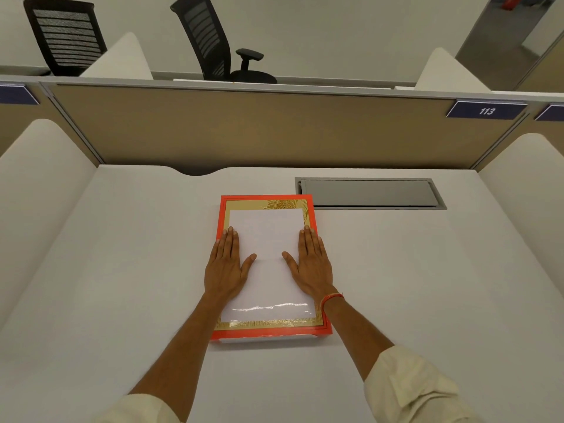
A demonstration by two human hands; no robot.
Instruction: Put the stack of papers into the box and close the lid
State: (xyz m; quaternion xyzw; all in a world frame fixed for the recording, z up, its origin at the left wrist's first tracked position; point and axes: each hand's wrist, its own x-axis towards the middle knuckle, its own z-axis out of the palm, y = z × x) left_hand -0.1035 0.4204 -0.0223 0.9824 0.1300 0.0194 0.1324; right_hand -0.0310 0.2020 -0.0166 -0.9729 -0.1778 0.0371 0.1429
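Observation:
A flat box (268,331) with an orange-red rim and gold border lies in the middle of the white desk. Its top shows a clear glossy window, and white paper (267,233) shows through it. The lid lies flat on the box. My left hand (227,264) rests palm down on the left side of the lid, fingers straight and together. My right hand (311,264) lies flat on the right side the same way, with a red thread around the wrist. Neither hand grips anything.
A grey cable hatch (369,193) is set into the desk just behind and right of the box. A tan partition (259,129) with a "113" tag (486,110) closes the back; white side panels flank the desk. Two black office chairs (213,41) stand beyond.

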